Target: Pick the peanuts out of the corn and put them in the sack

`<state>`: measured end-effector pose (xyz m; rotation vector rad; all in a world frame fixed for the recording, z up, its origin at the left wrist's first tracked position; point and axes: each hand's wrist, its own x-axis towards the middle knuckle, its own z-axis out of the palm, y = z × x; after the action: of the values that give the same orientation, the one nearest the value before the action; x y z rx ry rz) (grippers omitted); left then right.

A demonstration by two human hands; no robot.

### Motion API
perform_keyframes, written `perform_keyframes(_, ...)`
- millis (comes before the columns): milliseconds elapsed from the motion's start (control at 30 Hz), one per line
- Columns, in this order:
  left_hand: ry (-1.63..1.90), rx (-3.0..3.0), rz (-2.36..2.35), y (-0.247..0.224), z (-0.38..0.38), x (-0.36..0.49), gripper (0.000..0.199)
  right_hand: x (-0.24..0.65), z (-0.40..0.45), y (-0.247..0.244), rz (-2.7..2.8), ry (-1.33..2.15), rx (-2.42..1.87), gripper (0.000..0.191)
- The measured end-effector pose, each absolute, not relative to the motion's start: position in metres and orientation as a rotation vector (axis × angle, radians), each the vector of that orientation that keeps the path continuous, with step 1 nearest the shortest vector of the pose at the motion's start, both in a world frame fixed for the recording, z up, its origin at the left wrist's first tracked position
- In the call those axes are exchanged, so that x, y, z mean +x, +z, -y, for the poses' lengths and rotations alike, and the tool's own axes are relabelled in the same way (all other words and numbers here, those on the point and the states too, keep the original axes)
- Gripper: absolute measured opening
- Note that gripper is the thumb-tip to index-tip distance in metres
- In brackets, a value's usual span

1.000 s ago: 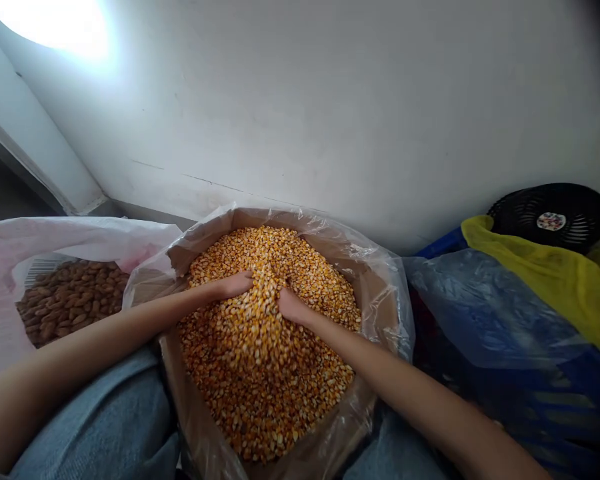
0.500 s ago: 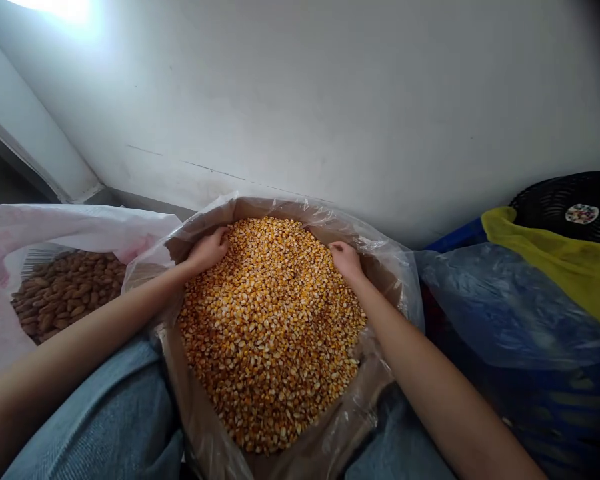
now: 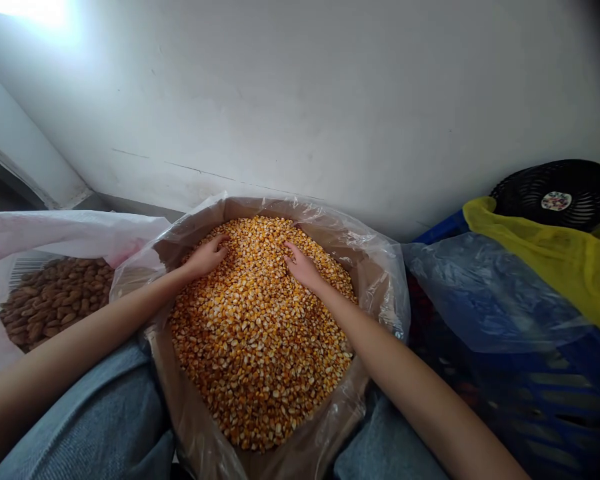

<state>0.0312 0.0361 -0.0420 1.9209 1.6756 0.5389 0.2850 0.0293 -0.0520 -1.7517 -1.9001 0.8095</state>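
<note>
Two bare hands are at the corn kernels, which fill most of a brown cardboard box (image 3: pixel 370 273) lined with clear plastic (image 3: pixel 397 287). From where I stand, the left hand (image 3: pixel 207 258) lies on the kernels (image 3: pixel 260 333) towards the box's far left corner, a finger and the thumb a little apart; how its other fingers sit I cannot tell. Across from it, the right hand (image 3: pixel 301 267) touches the kernels in the far half of the box, well apart from the left, its visible fingers parted and reaching inward over the grains. Neither hand shows anything clearly pinched. The kernels are heaped in the box, the pile reaching up near its far edge, with the plastic folded out over the rim. Jeans-clad knees (image 3: pixel 93 413) flank the near part of the box. Just beside its left edge is a white and pink sack (image 3: pixel 55 230), open, with brown almonds (image 3: pixel 60 300) inside. Off the right edge I see a blue crate (image 3: pixel 555 393), a clear plastic bag (image 3: pixel 490 287) and yellow cloth (image 3: pixel 555 257) draped over it, and a round black fan (image 3: pixel 585 193) behind, near the pale wall (image 3: pixel 305 100).
</note>
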Motion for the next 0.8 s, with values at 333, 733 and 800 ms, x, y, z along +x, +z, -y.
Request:
perform_keyframes(333,0.506,1.944,-1.639,-0.044,-0.038,0.029,0.049,0.277,-0.027,-0.035,2.080,1.464,-1.578,0.037)
perform_keyframes(733,0.469,1.943,-1.591,-0.045,-0.042,0.026,0.049,0.268,-0.011,-0.012,2.437,0.881,-1.728,0.027)
perform_keyframes(800,0.476,1.951,-1.582,-0.046,-0.043,0.025,0.050,0.259,-0.003,-0.011,2.547,0.834,-1.749,0.026)
